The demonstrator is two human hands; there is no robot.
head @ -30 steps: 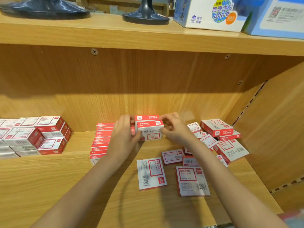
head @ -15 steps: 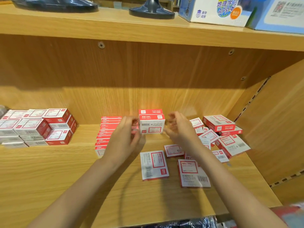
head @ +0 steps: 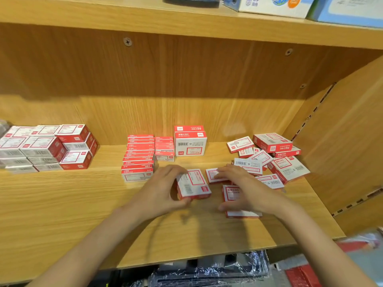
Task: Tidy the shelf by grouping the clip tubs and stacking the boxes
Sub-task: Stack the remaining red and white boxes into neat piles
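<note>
Wooden shelf (head: 62, 214) carries everything. Against its left edge sits a big block of red-and-white boxes (head: 47, 148); a tall neat stack (head: 138, 158) stands mid-shelf, with a shorter stack (head: 164, 149) and a larger upright carton (head: 190, 141) just to its right. Loose boxes (head: 275, 160) lie jumbled toward the right rear corner. Left hand (head: 159, 191) curls its fingers round one tilted box (head: 193, 184). Right hand (head: 246, 189) rests with spread fingers over a flat box (head: 232, 193).
</note>
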